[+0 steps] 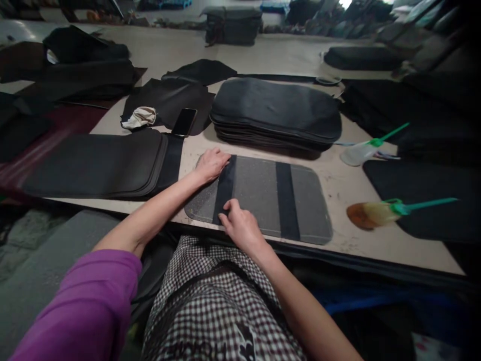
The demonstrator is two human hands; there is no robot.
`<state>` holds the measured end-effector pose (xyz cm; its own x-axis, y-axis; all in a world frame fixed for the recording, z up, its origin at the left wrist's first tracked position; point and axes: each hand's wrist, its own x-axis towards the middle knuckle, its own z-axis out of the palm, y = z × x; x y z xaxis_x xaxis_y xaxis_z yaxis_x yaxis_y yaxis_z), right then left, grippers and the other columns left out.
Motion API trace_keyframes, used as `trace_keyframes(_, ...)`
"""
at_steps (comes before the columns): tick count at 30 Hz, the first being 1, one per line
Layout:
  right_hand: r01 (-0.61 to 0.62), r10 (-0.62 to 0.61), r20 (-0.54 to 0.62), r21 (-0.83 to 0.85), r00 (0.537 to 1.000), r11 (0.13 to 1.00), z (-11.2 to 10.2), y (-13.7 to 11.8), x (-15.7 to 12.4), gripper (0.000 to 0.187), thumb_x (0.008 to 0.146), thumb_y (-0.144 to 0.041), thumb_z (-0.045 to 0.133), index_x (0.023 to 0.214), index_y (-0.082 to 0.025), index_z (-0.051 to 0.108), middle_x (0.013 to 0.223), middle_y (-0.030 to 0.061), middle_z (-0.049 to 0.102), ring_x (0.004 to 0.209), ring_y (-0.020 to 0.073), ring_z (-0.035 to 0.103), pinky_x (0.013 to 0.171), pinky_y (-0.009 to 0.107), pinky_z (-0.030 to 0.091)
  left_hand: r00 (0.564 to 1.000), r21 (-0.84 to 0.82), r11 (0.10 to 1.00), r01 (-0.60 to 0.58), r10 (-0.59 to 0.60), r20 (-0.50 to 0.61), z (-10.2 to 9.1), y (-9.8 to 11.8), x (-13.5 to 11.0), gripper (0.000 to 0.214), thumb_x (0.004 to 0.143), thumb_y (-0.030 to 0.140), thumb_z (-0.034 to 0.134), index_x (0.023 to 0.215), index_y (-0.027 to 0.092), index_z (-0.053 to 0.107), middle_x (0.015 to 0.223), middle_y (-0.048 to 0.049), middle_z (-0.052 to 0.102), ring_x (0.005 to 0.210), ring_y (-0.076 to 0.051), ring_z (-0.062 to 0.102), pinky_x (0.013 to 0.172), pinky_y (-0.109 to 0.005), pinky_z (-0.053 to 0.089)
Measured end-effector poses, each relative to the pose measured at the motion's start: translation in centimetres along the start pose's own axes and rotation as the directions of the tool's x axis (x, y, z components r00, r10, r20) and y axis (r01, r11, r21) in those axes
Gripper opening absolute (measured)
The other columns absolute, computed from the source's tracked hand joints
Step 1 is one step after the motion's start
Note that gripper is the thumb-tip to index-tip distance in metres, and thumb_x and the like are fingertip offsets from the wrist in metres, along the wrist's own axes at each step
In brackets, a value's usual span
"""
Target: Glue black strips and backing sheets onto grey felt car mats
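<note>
A grey panel [257,195] with rounded corners lies flat in front of me, with two black strips running across it. My left hand [213,164] is at the far edge, its fingers bent over the far end of the left black strip [226,188]. At the near end of that same strip is my right hand [242,225], thumb and forefinger slightly apart, the other fingers curled. Nothing shows between that thumb and forefinger. The right black strip [287,200] lies across the panel, untouched by either hand.
Behind the panel stands a stack of black panels [276,110]; more dark panels [93,163] lie left. A phone [184,122] and crumpled cloth [140,118] are beyond. Two green-nozzled bottles, one clear [356,154] and one amber [370,215], are to the right.
</note>
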<state>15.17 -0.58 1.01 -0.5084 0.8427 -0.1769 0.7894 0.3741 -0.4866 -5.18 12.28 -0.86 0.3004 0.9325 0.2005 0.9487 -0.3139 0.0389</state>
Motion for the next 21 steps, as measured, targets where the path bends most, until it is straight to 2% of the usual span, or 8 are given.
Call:
trace_keyframes(4, 0.017, -0.017, 0.006, -0.184, 1.000, 0.983, 0.3, -0.2, -0.4, 0.019, 0.102, -0.036, 0.051, 0.115, -0.024, 0.056, 0.083, 0.0081, 0.073, 0.073, 0.0251, 0.070, 0.062, 0.029, 0.036, 1.000, -0.002, 1.000, 0.001, -0.001, -0.011, 0.2, 0.0, 0.2, 0.031, 0.103, 0.033, 0.044, 0.121, 0.019, 0.065, 0.110, -0.0136, 0.071, 0.105, -0.029, 0.053, 0.085, -0.040, 0.041)
trace_keyframes(8, 0.123, -0.150, -0.088, -0.258, 0.985, 0.958, 0.8, -0.4, -1.2, 0.013, 0.102, -0.029, 0.051, 0.099, -0.023, 0.062, 0.086, 0.0069, 0.071, 0.075, 0.0213, 0.066, 0.062, 0.030, 0.037, 0.999, -0.037, 0.999, -0.002, 0.001, -0.033, 0.3, -0.1, 0.5, 0.033, 0.102, 0.035, 0.044, 0.120, 0.019, 0.066, 0.113, -0.0140, 0.071, 0.105, -0.029, 0.054, 0.089, -0.041, 0.040)
trace_keyframes(11, 0.229, -0.297, -0.194, -0.309, 0.935, 0.923, 1.0, -0.5, -1.2, 0.007, 0.094, -0.017, 0.056, 0.089, -0.020, 0.060, 0.091, 0.0062, 0.066, 0.084, 0.0213, 0.062, 0.067, 0.033, 0.039, 1.000, -0.067, 0.997, 0.024, -0.025, -0.011, 0.6, -0.7, 1.4, 0.037, 0.102, 0.039, 0.040, 0.119, 0.020, 0.067, 0.114, -0.0145, 0.071, 0.110, -0.031, 0.053, 0.091, -0.042, 0.039)
trace_keyframes(14, 0.271, -0.376, -0.288, -0.344, 0.881, 0.899, 0.6, -0.1, -1.3, 0.002, 0.091, -0.018, 0.058, 0.091, -0.019, 0.059, 0.095, 0.0059, 0.062, 0.087, 0.0215, 0.057, 0.070, 0.035, 0.039, 0.998, -0.063, 0.996, 0.062, -0.062, 0.003, 1.0, -1.4, 2.6, 0.040, 0.101, 0.043, 0.039, 0.117, 0.022, 0.069, 0.116, -0.0137, 0.071, 0.111, -0.033, 0.053, 0.093, -0.044, 0.038)
trace_keyframes(16, 0.279, -0.380, -0.370, -0.298, 0.848, 0.913, 0.0, 0.8, -2.0, 0.006, 0.092, -0.020, 0.057, 0.098, -0.019, 0.059, 0.098, 0.0053, 0.061, 0.088, 0.0208, 0.056, 0.072, 0.035, 0.040, 0.997, -0.052, 0.996, 0.069, -0.070, -0.013, 1.1, -1.6, 3.2, 0.041, 0.100, 0.044, 0.038, 0.117, 0.022, 0.068, 0.121, -0.0130, 0.071, 0.112, -0.034, 0.054, 0.092, -0.044, 0.038)
trace_keyframes(18, 0.303, -0.351, -0.478, -0.178, 0.805, 0.936, -0.7, 2.5, -3.5, 0.013, 0.093, -0.020, 0.055, 0.105, -0.020, 0.057, 0.102, 0.0053, 0.062, 0.092, 0.0201, 0.057, 0.077, 0.034, 0.042, 0.997, -0.020, 0.997, 0.076, -0.076, -0.019, 1.1, -1.8, 3.5, 0.041, 0.099, 0.044, 0.037, 0.118, 0.023, 0.067, 0.123, -0.0118, 0.072, 0.110, -0.034, 0.056, 0.090, -0.043, 0.039)
trace_keyframes(20, 0.313, -0.258, -0.619, -0.021, 0.742, 0.949, -1.7, 5.1, -5.4, 0.015, 0.093, -0.018, 0.051, 0.108, -0.020, 0.054, 0.104, 0.0060, 0.062, 0.096, 0.0193, 0.058, 0.082, 0.032, 0.045, 0.994, 0.019, 0.994, 0.109, -0.108, -0.016, 1.1, -2.0, 3.9, 0.039, 0.098, 0.047, 0.037, 0.119, 0.029, 0.064, 0.118, -0.0065, 0.074, 0.109, -0.031, 0.057, 0.089, -0.041, 0.040)
trace_keyframes(21, 0.297, -0.173, -0.690, 0.063, 0.703, 0.953, -2.3, 6.7, -6.5, 0.014, 0.094, -0.018, 0.050, 0.107, -0.020, 0.054, 0.103, 0.0062, 0.061, 0.095, 0.0186, 0.058, 0.083, 0.032, 0.046, 0.991, 0.034, 0.990, 0.134, -0.133, -0.011, 1.1, -2.2, 4.1, 0.037, 0.097, 0.049, 0.037, 0.119, 0.032, 0.062, 0.113, -0.0035, 0.076, 0.109, -0.030, 0.058, 0.089, -0.040, 0.040)
